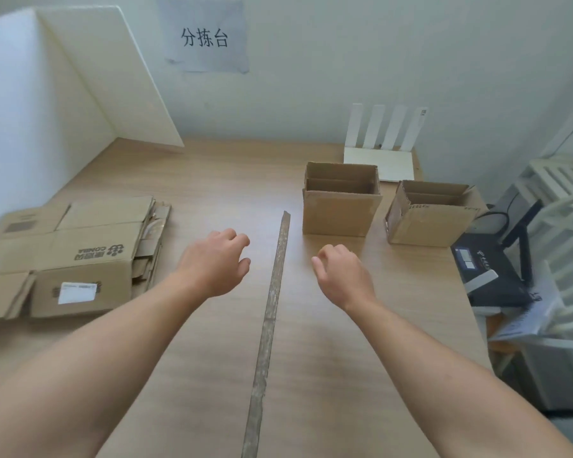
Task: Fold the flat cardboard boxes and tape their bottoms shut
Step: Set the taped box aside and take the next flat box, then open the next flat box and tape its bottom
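The stack of flat cardboard boxes lies at the left of the table, the top blank printed side up with a white label near its front edge and ragged flaps showing along the right side of the pile. It is corrugated board, so each blank should be light and stiff across its panels but willing to bend only at the scored creases. The sheets look worn at the edges, and a flap could tear if pulled by its corner. The best hold is probably on the top blank's free right edge, thumb on top and fingers slid beneath, lifting one sheet clear of the rest before pressing opposite creases to pop it square. The left hand hovers just right of the stack and the right hand is near it, both with fingers loosely curled and holding nothing. Between them a long thin brown strip runs away from the viewer; whether it is a cardboard offcut I cannot tell. Beyond the right hand stand two folded boxes, open tops up, side by side and apart. No tape is in view.
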Motion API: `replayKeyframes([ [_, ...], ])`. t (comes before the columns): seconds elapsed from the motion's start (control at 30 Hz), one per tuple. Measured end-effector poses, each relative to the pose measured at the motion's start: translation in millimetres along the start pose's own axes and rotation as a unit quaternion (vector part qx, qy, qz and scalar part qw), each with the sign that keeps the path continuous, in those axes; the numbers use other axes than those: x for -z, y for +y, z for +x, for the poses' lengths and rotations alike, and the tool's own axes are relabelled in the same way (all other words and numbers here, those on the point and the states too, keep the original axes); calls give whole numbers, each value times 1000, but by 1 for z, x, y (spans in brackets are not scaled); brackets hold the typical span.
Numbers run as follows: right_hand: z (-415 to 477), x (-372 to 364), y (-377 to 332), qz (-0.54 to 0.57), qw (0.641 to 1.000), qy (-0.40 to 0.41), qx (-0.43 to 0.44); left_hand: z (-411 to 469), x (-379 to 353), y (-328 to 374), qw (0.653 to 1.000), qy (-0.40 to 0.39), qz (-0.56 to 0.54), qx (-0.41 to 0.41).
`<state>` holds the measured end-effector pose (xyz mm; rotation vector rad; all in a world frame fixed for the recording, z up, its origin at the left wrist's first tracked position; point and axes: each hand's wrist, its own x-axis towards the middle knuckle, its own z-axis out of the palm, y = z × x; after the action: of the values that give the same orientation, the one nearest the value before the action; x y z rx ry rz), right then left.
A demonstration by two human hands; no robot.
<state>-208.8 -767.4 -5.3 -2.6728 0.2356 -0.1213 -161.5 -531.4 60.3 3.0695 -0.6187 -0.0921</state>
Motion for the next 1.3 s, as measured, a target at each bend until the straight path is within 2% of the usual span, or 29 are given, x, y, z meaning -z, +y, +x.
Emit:
replayKeyframes([
  [0.2,-51,10,-99,-145,977,-26,152,-79,22,-37,998,-3,52,33],
  [0.33,-92,1,-167,-191,956,-48,217,-146,38,-82,996,-9,56,71],
  [0.6,-189,-38,-311,-207,944,-84,241,-305,57,-206,990,-20,49,130],
  [0.8,-231,-53,-391,-187,950,-90,235,-381,73,-270,986,-19,48,160],
  [1.0,-232,-57,-426,-215,945,-70,238,-392,77,-312,985,-4,40,170],
  [1.3,-181,-70,-440,-221,949,-74,213,-341,67,-358,986,-31,53,157],
])
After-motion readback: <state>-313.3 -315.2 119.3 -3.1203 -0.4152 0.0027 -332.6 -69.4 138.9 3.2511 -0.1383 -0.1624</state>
